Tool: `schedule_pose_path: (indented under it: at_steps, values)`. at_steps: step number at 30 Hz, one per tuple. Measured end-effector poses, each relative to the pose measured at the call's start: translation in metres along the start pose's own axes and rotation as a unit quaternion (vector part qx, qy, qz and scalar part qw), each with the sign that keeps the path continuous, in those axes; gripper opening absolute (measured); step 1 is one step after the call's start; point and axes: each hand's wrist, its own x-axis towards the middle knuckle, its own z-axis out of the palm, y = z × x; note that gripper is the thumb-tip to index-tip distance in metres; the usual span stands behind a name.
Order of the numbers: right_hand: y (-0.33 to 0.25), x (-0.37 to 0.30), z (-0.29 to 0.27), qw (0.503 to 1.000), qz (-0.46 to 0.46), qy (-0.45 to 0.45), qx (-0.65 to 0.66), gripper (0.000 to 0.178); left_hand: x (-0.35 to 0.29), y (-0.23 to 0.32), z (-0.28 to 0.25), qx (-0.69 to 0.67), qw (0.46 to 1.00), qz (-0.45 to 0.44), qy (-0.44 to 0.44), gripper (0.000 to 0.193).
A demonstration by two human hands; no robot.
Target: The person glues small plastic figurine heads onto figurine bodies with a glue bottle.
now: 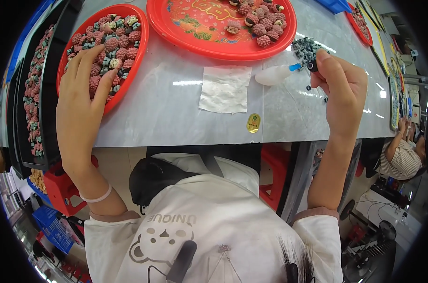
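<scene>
My left hand [79,92] reaches into a red oval tray [142,52] at the left. Its thumb and fingers are apart over a heap of small pink bumpy figures [122,41] with dark and cream parts; nothing shows in its grasp. At the right, my right hand [341,85] is closed in a pinch on a small dark round piece [312,65]. Close to that hand lie a pile of little dark grey-green pieces [306,48] and a white squeeze bottle [273,75] with a blue tip, on its side.
A large red tray [214,53] with pink figures [265,23] is at the far middle. A wrinkled white sheet [225,89] and gold oval sticker [253,123] lie on the grey table [166,122]. Black trays [49,99] stand left; another person [402,158] sits far right.
</scene>
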Motion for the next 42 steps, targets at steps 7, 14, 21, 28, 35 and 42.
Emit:
schedule_pose_path:
  at_steps: [7, 14, 21, 28, 35, 42]
  values:
    - [-0.002, 0.003, -0.001, 0.999, 0.001, -0.032, 0.015, 0.031, 0.001, -0.007, -0.001, -0.066, 0.998, 0.017, 0.002, 0.031]
    - [-0.004, 0.005, -0.002, 0.999, 0.02, -0.036, 0.026, 0.033, 0.0, -0.009, -0.001, -0.083, 0.997, 0.001, 0.004, 0.03]
    - [-0.003, 0.006, 0.0, 0.996, 0.059, -0.033, 0.058, 0.033, -0.002, -0.007, -0.001, 0.026, 1.0, -0.003, 0.012, 0.033]
    - [-0.006, 0.006, 0.002, 0.993, 0.077, -0.031, 0.079, 0.032, -0.004, -0.002, 0.003, 0.0, 1.0, -0.014, 0.012, 0.032]
    - [-0.003, 0.008, 0.001, 0.992, 0.072, -0.05, 0.096, 0.033, -0.006, 0.008, -0.003, 0.01, 1.0, -0.027, 0.007, 0.029]
    - [-0.006, 0.009, -0.005, 0.987, 0.089, -0.087, 0.105, 0.029, -0.007, 0.013, -0.008, 0.02, 0.999, -0.032, -0.003, 0.028]
